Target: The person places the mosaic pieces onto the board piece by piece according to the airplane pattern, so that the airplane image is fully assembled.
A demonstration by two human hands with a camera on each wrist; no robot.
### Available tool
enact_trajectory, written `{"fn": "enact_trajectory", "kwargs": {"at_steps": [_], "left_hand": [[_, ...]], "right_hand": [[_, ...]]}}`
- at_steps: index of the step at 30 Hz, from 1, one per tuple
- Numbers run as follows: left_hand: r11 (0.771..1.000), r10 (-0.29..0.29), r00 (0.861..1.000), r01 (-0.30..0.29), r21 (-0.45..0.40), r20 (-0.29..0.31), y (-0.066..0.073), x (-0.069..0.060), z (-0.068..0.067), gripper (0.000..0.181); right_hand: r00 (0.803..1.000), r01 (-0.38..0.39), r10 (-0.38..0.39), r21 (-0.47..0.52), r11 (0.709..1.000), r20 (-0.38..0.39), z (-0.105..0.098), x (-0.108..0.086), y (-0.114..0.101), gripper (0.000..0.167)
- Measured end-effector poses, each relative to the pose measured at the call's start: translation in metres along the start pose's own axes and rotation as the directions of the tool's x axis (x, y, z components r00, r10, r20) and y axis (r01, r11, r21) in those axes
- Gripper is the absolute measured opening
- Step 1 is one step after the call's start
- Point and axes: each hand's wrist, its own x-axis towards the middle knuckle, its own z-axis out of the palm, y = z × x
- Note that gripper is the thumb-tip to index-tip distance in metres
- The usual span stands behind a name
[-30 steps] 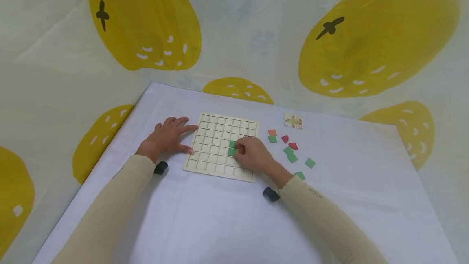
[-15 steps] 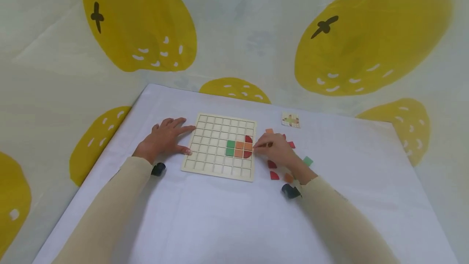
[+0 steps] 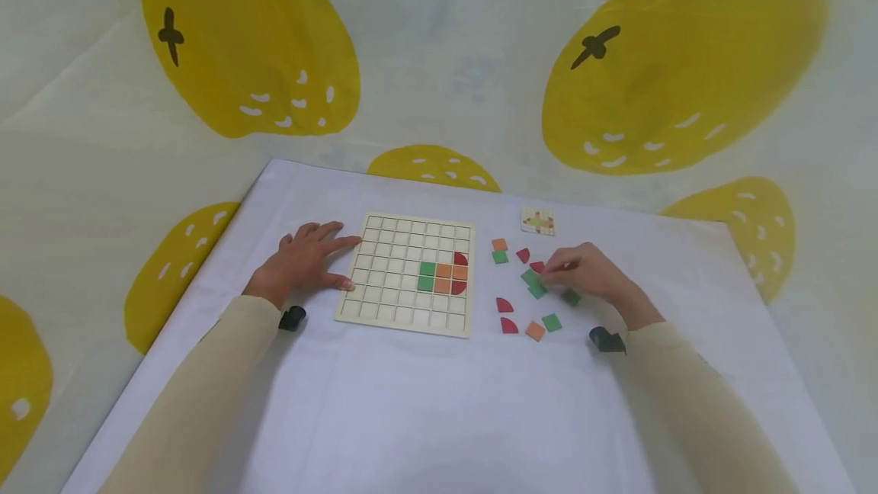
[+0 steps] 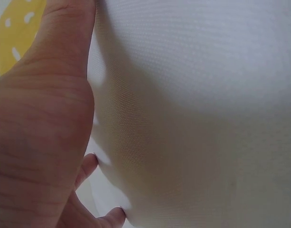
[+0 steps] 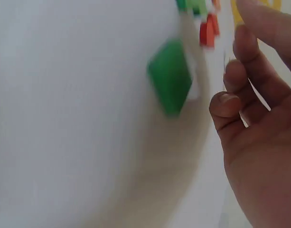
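Observation:
Thumb and index finger of my left hand (image 3: 295,265) rest at the left edge of the gridded wooden board (image 3: 405,330), fingers spread; the left wrist view shows its palm (image 4: 36,128). On the board's right part lie two green squares (image 3: 427,269), several orange squares (image 3: 443,271) and two red quarter-circles (image 3: 459,288). My right hand (image 3: 597,280) hovers over the loose pieces, fingertips beside a red piece (image 3: 537,267) and overlapping green squares (image 3: 530,277). In the right wrist view its fingers (image 5: 247,85) are loosely bent with nothing seen in them, near a green piece (image 5: 171,78).
Behind the loose pieces lies a small pattern card (image 3: 538,221). An orange square (image 3: 499,245) and a green one (image 3: 500,257) lie right of the board. Two red quarter-circles (image 3: 504,305), an orange square (image 3: 535,331) and a green square (image 3: 552,322) lie nearer the front.
My right hand has moved from the board rightward to the loose pieces, uncovering the orange and red pieces on the grid. The left hand keeps its place at the board's edge.

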Motion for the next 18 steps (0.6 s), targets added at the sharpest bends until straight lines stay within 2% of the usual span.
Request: {"fn": "enact_trajectory", "kwargs": {"at_steps": [7,13,18], "left_hand": [[1.000,0.000,1.000,0.000,0.000,-0.003,-0.001,0.001,0.001,0.096],[1.000,-0.009,1.000,0.009,-0.016,-0.003,-0.001,0.002,0.002,0.096],[1.000,-0.011,1.000,0.011,-0.021,0.005,-0.001,0.002,0.002,0.096]], "right_hand": [[0.998,-0.006,0.012,-0.097,0.995,0.060,-0.019,-0.009,0.029,0.011],[0.994,-0.006,0.016,-0.096,0.995,0.110,-0.020,-0.009,0.038,0.015],[0.993,0.008,0.008,-0.145,0.989,0.114,-0.017,-0.014,0.042,0.021]]}}
